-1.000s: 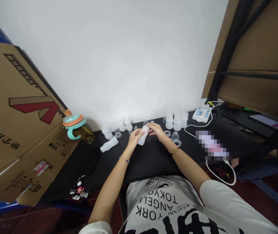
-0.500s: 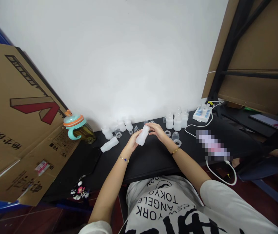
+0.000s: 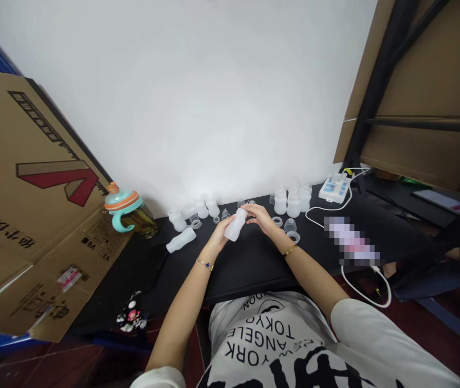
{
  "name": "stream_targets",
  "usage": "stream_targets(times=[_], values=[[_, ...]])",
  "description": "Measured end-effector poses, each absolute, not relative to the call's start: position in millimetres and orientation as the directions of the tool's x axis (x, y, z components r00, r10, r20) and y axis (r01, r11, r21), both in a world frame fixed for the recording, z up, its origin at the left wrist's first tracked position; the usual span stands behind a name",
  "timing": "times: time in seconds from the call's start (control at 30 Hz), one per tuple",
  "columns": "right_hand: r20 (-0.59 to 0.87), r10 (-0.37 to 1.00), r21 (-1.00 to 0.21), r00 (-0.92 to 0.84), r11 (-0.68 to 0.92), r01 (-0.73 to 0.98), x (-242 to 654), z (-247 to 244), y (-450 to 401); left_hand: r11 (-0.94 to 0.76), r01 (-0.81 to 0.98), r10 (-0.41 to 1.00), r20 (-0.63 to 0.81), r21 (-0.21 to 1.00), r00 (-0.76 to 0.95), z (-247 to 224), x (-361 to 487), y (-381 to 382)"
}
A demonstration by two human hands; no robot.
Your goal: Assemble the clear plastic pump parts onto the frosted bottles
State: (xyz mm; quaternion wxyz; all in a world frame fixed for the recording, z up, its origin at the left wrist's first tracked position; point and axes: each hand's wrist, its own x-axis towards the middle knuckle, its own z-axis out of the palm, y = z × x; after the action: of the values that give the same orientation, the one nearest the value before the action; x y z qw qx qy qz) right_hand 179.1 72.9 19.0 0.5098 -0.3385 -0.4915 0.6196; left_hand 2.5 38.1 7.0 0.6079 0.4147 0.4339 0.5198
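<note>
A frosted white baby bottle is tilted above the black table, its neck pointing away from me. My left hand is closed around its side. The fingers of my right hand grip it at the neck; whatever sits between those fingertips is too small to make out. Left of my hands, another bottle lies on its side, and several bottles stand behind it. Clear caps and rings are scattered nearby. Beyond my right wrist are a clear cap and a ring.
Several bottles with teats stand against the wall at the right. A power strip and white cable lie farther right, near a blurred-out object. A lidded jug and a cardboard box occupy the left.
</note>
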Motion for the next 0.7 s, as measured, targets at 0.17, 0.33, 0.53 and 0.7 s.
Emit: stream_targets(times=[0.17, 0.33, 0.53, 0.7], values=[[0.048, 0.973, -0.959, -0.225, -0.018, -0.282, 178.5, 20.2, 72.8, 0.007, -0.205, 0.998, 0.006, 0.979, 0.061, 2.3, 2.6, 41.2], [0.031, 0.977, -0.964, -0.213, -0.027, -0.264, 177.8, 20.5, 72.2, -0.034, -0.142, 0.999, 0.039, 0.989, 0.033, 2.4, 1.6, 40.7], [0.032, 0.978, -0.970, -0.204, -0.019, -0.244, 177.2, 19.4, 72.4, -0.066, -0.103, 0.997, 0.069, 0.993, 0.029, 5.1, 2.2, 37.6], [0.025, 0.979, -0.972, -0.200, -0.023, -0.232, 176.8, 19.0, 73.4, -0.087, -0.056, 0.996, 0.087, 0.995, 0.007, 4.6, 2.6, 35.8]])
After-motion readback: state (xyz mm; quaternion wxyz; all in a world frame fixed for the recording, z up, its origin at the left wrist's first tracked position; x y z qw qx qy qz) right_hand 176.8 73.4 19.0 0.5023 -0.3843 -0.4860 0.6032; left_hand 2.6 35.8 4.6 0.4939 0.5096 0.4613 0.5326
